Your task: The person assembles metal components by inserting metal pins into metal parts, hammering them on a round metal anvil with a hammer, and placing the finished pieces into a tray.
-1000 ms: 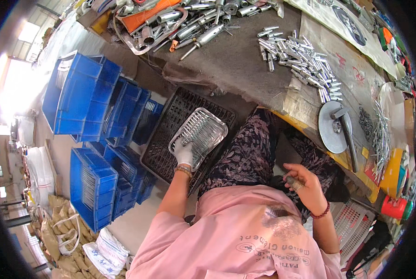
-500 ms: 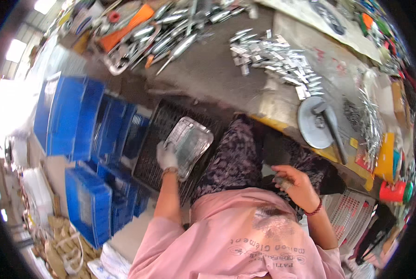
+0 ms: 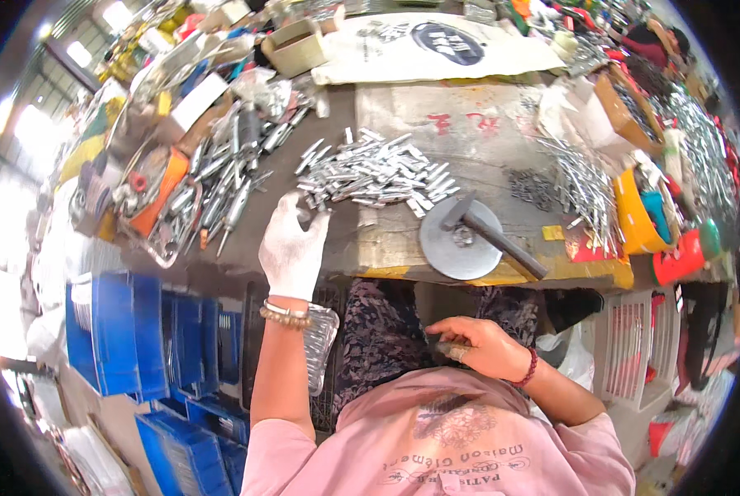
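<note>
Littering the bench (image 3: 334, 124) near blue crates (image 3: 126, 331), metal pieces (image 3: 382, 174) adjoin left fingers (image 3: 288, 208); grasp unclear, as with right fingers (image 3: 458, 329).

I'm in a metal-parts workshop: my grimy workbench (image 3: 337, 116) bears a heap of small silvery cylinders (image 3: 386, 172), a bunch of thin metal rods (image 3: 581, 188) and a hammer (image 3: 502, 240) on a round metal disc (image 3: 455, 261), and blue plastic bins (image 3: 109, 331) stand at my left.

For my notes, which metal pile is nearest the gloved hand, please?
The central pile of short silver pieces: the left hand is at its edge; others lie farther.
</note>
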Motion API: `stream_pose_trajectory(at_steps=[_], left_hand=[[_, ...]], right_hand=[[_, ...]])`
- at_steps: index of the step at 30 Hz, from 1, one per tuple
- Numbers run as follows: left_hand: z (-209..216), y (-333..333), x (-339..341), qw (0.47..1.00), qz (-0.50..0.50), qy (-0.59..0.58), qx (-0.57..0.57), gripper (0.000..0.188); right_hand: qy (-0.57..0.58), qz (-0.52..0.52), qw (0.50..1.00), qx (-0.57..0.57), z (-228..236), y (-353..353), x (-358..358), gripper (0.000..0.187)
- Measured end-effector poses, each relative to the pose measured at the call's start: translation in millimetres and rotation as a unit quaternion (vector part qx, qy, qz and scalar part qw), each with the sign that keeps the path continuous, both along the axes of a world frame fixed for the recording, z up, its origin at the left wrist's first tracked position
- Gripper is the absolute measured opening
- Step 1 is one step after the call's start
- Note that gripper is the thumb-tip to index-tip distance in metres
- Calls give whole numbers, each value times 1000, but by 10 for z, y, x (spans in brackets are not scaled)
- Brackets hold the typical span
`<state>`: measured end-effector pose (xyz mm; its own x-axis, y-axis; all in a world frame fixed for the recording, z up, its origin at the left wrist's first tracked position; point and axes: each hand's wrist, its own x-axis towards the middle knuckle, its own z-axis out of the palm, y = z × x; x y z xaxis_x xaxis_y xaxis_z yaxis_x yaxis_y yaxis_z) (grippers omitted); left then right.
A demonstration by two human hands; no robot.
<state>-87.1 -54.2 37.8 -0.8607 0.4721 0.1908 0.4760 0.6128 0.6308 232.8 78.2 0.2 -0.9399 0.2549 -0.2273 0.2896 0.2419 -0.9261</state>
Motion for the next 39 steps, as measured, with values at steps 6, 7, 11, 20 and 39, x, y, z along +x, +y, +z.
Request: stream_pose_trajectory(at_steps=[6,7,11,20,39], left_hand=[[-127,223,-105,997,43,-30,-59,45],[-238,112,-196,999,25,-12,-35,45],[-343,-126,-242,998,-26,-61,23,52],[-128,-106,365,608,-202,-576,508,71],[-199,585,938,929,-350,80,87,18]], right_hand=[[28,-8,999,32,81,188,242,40],[25,-26,999,37,128,220,291,40],[57,-61,989,122,404,497,463,38],[-39,-178,707,683,278,1921,571,7],[174,-155,924,304,314,752,-296,20]])
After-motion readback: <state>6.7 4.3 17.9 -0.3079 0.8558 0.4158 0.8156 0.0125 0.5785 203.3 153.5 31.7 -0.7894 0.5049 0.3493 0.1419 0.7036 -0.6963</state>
